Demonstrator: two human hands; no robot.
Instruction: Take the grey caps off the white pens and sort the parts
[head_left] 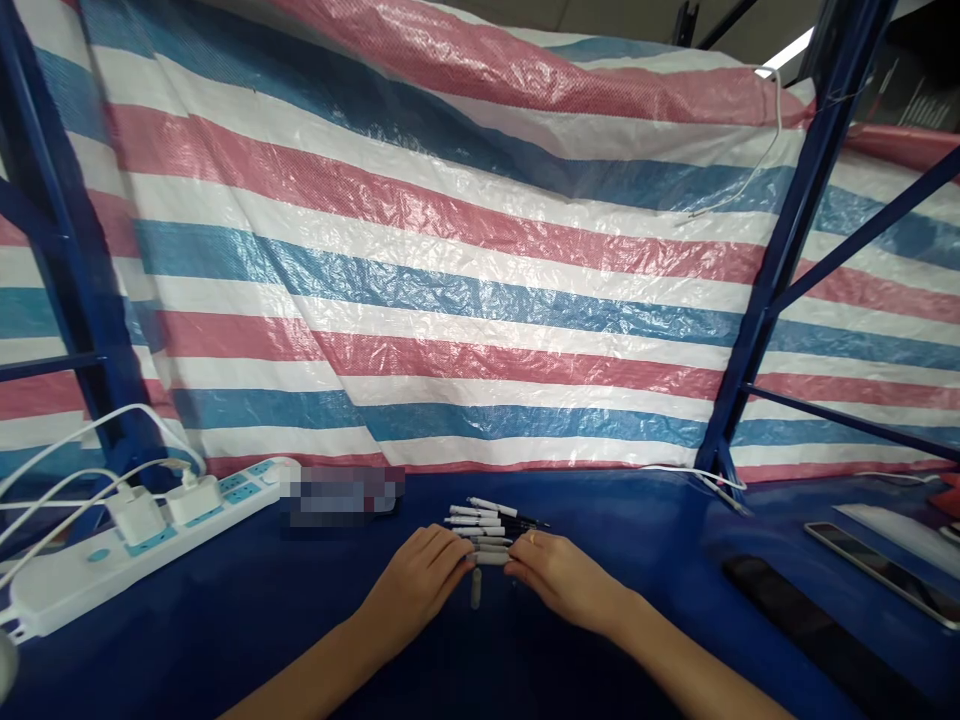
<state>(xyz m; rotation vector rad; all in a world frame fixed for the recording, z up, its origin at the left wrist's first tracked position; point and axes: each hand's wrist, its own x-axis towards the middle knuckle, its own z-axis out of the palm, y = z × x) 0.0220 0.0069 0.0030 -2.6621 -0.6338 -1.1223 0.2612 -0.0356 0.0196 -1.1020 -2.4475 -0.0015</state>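
Several white pens with black ends (480,522) lie side by side on the blue tabletop (315,610), just beyond my hands. My left hand (431,560) is closed at the left end of a light-coloured pen (492,557). On the same pen's right end, the fingers of my right hand (551,568) are closed too. Another pale pen lies right against it on the far side, and my fingertips partly cover both. Below my left fingertips a short greyish piece (475,588) lies on the table, too small to name.
At left, a white power strip (82,575) carries plugged chargers and cables. A blurred dark object (341,495) stands near the back. To the right lie a long black object (817,630) and a phone (885,570). Blue rack posts (780,250) and a striped tarp (450,270) close the back.
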